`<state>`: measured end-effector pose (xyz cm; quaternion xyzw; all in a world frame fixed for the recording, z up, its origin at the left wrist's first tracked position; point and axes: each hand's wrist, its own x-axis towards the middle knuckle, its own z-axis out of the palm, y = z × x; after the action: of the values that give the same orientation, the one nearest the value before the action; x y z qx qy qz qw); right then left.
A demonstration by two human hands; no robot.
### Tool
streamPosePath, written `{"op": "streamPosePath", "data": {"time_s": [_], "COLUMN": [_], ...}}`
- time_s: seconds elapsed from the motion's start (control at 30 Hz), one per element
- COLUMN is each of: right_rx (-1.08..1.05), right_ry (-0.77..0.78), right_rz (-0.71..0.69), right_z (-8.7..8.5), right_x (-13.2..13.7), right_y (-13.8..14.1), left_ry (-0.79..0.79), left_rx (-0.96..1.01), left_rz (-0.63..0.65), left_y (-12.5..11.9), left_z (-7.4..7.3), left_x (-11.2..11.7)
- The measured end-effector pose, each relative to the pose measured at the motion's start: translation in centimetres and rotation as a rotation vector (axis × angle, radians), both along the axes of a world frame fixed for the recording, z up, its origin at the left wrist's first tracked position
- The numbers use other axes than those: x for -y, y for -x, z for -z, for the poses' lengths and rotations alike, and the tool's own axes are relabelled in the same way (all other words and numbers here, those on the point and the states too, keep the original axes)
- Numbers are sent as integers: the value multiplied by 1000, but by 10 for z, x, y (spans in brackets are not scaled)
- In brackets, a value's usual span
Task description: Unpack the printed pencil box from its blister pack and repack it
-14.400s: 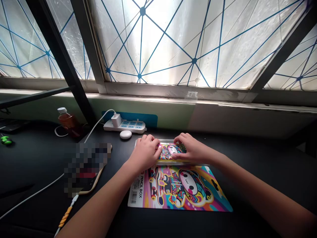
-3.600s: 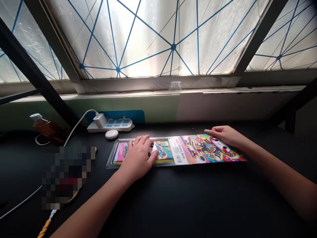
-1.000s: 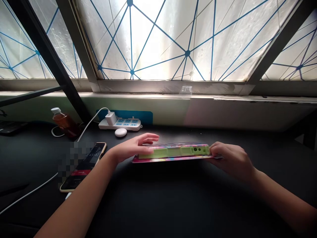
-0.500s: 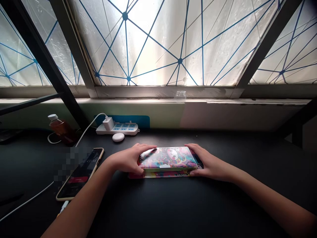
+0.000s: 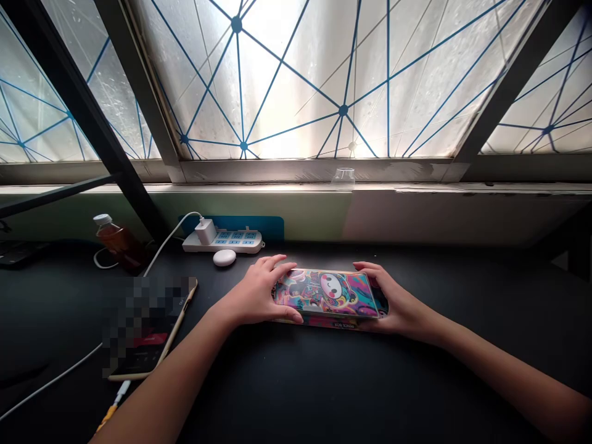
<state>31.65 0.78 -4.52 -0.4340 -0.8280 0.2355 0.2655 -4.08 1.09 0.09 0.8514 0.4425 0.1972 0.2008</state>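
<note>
A colourful pencil box (image 5: 329, 293) with a cartoon panda on its lid lies flat on the black desk (image 5: 300, 382), on top of its printed card (image 5: 340, 324). My left hand (image 5: 259, 296) grips the box's left end, thumb at the near edge and fingers curled over the far edge. At the right end my right hand (image 5: 398, 302) clasps the box the same way. Both hands are closed on it.
A phone (image 5: 152, 327) on a cable lies left of the box. Behind it stand a white power strip (image 5: 224, 240) with a charger, a small white puck (image 5: 224, 258) and a bottle of brown drink (image 5: 118, 240). A clear cup (image 5: 343, 179) sits on the window sill.
A second ago the box was tilted on edge, showing its green side. It now lies flat, lid up, over the card, with both hands clasped on its ends.
</note>
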Motion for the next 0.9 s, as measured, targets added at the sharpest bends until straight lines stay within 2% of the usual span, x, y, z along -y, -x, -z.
{"op": "streamPosePath", "data": {"time_s": [0.2,0.33,0.43,0.53,0.6,0.7,0.8,0.9], "right_rx": [72,63,37,-134,-289,-422,-432,-350], "right_ry": [-222,-289,-243,-106,-42,-41,-42,-72], "right_rz": [-14,-15,-43,-48,23,171,219,251], "right_z": [-8,-10,-10,-12,-15,-21,-28,-32], "right_x": [1,0,-1,4,9,16,18,19], "right_y": [-1,-4,-6,-1,8,19,20,13], "left_ry": [-229,-353,-362,-381,-415,-491,-546,-561], "left_rx": [-85,-129,-172,-191,-190,-206,-240,-260], "left_rz": [-26,-12,-11,-25,-33,-49,-74,-112], "left_y": [-8,-12,-13,-14,-15,-20,-25,-29], "left_z": [-11,-14,-15,-17,-18,-18,-21,-25], "left_x": [8,12,13,14,17,24,32,38]}}
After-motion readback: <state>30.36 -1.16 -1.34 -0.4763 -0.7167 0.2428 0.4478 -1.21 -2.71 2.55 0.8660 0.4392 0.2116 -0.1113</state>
